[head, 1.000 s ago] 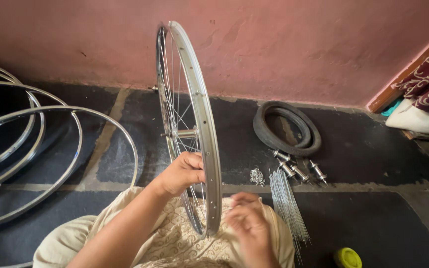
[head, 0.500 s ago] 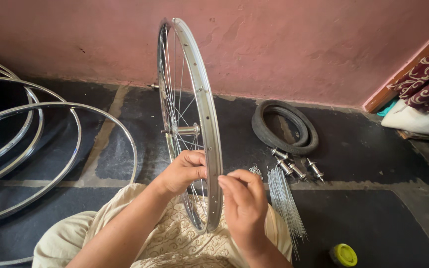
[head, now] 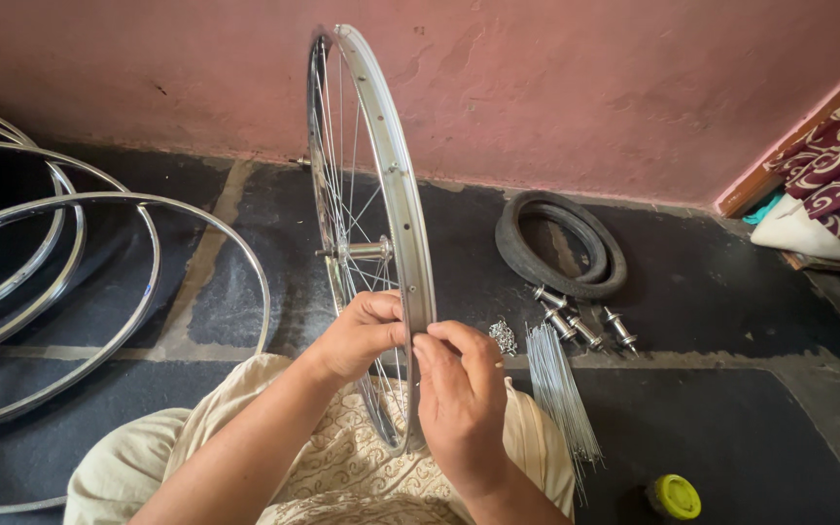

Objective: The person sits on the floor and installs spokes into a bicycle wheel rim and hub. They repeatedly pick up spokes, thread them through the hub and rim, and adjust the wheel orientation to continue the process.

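upright, the wheel rim (head: pixel 402 209) stood edge-on between the knees, its plane running away from the person; the left hand (head: pixel 360 335) clasped it from the left; the right hand (head: pixel 459 394) pinched its near edge, equally close.

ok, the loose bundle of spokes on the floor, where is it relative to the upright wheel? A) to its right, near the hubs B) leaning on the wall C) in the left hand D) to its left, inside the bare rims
A: the spoke bundle lies on the dark floor right of the upright wheel, just below the loose hubs; the bare rims on the left hold none.
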### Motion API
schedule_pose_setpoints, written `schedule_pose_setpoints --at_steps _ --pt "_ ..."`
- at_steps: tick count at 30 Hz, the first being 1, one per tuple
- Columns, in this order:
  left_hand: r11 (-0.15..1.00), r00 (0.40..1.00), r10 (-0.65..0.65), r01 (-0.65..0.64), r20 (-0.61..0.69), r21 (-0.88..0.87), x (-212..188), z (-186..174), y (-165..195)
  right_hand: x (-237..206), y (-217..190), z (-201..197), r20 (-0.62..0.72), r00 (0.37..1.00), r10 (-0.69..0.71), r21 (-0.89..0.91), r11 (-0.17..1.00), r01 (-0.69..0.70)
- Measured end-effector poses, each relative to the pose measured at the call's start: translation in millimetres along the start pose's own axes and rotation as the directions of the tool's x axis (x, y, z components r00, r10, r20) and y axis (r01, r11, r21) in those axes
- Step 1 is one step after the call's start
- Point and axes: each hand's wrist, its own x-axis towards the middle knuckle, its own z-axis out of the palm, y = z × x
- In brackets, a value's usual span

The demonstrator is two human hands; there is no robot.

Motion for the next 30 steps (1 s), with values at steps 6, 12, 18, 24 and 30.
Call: schedule_pose_setpoints --at_steps 6,12,18,24,30 --pt "1.0 1.0 -0.013 0.013 -0.002 0.024 -0.2 1.1 1.9 -2.6 3.2 2.4 -0.031 0.999 -0.015 0.029 0.999 0.016" --pt "1.0 1.0 0.014 -0.014 0.024 0.002 0.4 3.4 0.1 -4.3 6.5 -1.4 -0.02 0.998 -0.059 0.006 0.998 0.059" --pt "0.999 0.999 -0.034 0.034 0.002 0.004 0.5 2.9 1.7 0.1 6.3 -1.3 -0.088 0.994 -0.056 0.057 0.997 0.061" --pt "1.0 1.0 -0.018 0.018 0.003 -0.008 -2.2 1.5 3.2 1.5 4.4 0.0 -0.067 0.995 -0.078 0.036 0.996 0.081" --pt "0.999 0.999 -0.037 0.037 0.001 -0.023 -1.9 1.3 2.8 0.8 5.7 0.1 -0.052 0.996 -0.066 0.026 0.997 0.067"
